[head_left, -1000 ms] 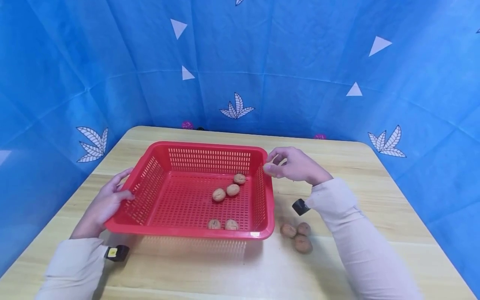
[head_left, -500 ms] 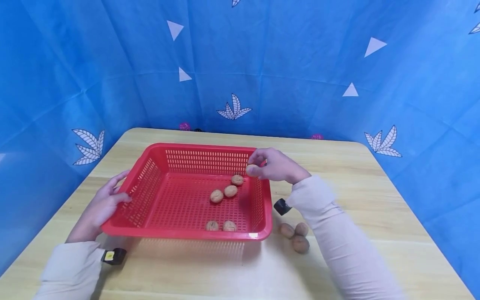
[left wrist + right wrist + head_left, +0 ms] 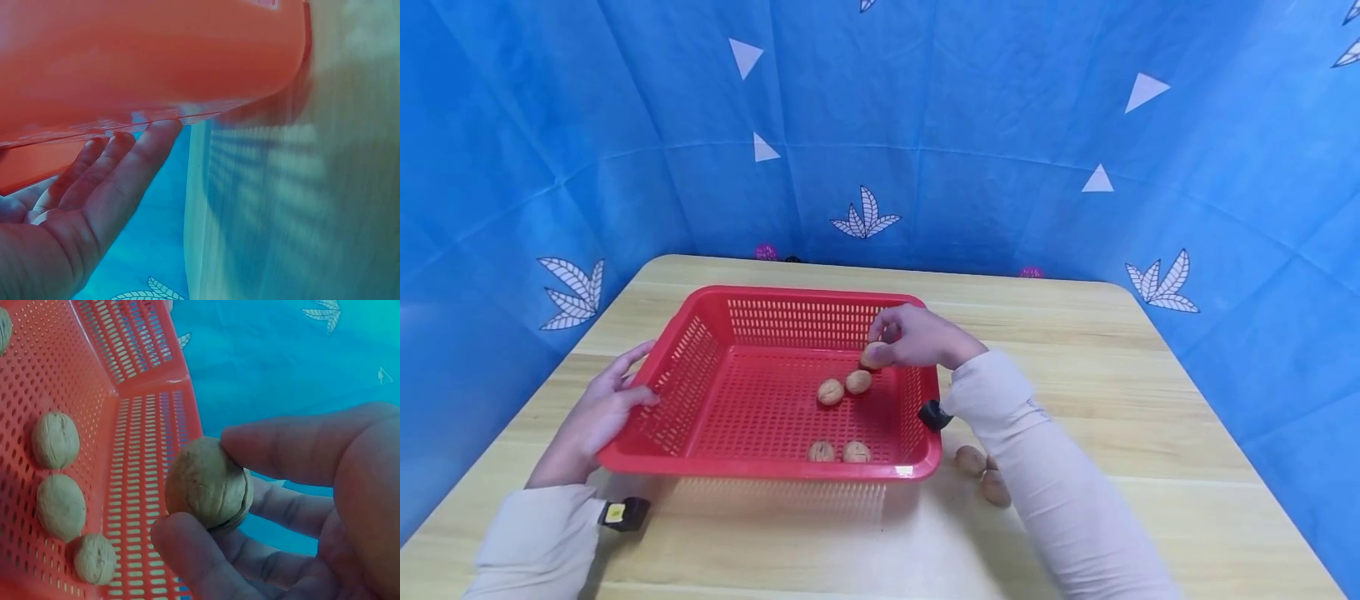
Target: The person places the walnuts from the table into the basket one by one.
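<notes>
My right hand (image 3: pixel 921 337) is over the right part of a red plastic basket (image 3: pixel 760 468), pinching a walnut (image 3: pixel 209 484) between thumb and fingers. In the right wrist view this walnut shows against the slotted side wall. Several walnuts lie on the basket floor: two near the middle (image 3: pixel 831 392), two by the front wall (image 3: pixel 822 451), and one (image 3: pixel 95 559) that the right hand mostly covers in the head view. At the basket's left side my left hand (image 3: pixel 591 425) grips the rim, thumb over it; its fingers (image 3: pixel 134 165) touch the outside from below.
On the wooden table (image 3: pixel 1112 400), right of the basket, a few walnuts (image 3: pixel 996 487) sit close together, partly hidden by the right sleeve (image 3: pixel 1045 467). A blue patterned curtain (image 3: pixel 1000 125) surrounds the table at the back and sides.
My right hand has moved left with the walnut, from outside the basket's right rim to over its inside. The left hand still holds the left rim.
</notes>
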`<control>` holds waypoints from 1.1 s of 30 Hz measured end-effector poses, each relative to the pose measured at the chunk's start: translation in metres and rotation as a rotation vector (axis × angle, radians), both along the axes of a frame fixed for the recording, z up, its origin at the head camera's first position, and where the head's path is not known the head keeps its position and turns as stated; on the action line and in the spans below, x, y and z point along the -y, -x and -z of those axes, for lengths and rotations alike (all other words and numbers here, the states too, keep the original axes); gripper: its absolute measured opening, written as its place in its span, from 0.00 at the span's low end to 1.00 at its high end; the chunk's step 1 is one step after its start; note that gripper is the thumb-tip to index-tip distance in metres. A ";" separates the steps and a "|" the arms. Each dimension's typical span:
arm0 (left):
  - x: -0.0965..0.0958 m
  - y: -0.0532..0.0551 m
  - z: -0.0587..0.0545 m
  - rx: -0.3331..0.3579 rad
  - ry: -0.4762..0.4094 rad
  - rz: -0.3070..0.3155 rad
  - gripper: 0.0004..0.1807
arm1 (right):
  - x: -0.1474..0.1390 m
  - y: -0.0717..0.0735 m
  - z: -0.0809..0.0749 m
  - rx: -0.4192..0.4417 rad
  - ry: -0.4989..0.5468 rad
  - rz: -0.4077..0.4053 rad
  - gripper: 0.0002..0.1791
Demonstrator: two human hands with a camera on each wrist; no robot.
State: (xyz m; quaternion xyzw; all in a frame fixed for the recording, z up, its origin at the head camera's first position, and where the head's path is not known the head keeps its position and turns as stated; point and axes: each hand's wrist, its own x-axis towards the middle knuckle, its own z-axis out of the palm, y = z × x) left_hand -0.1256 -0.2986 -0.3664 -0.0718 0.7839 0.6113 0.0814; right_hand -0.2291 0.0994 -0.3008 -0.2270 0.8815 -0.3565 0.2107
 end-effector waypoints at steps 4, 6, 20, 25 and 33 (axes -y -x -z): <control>0.000 -0.001 -0.001 -0.003 0.005 -0.003 0.46 | 0.006 -0.001 0.003 0.016 -0.024 0.007 0.12; 0.000 -0.001 0.000 -0.007 0.008 -0.006 0.46 | 0.010 -0.001 0.005 0.025 -0.033 0.011 0.12; 0.001 -0.001 0.000 -0.013 -0.016 -0.011 0.46 | 0.022 -0.004 0.010 0.028 -0.019 -0.050 0.05; 0.000 -0.002 0.000 -0.007 -0.021 -0.011 0.46 | 0.022 -0.003 0.012 0.035 -0.012 -0.048 0.06; -0.001 -0.002 -0.001 -0.005 -0.020 -0.011 0.46 | 0.017 -0.005 0.007 -0.019 -0.039 -0.042 0.07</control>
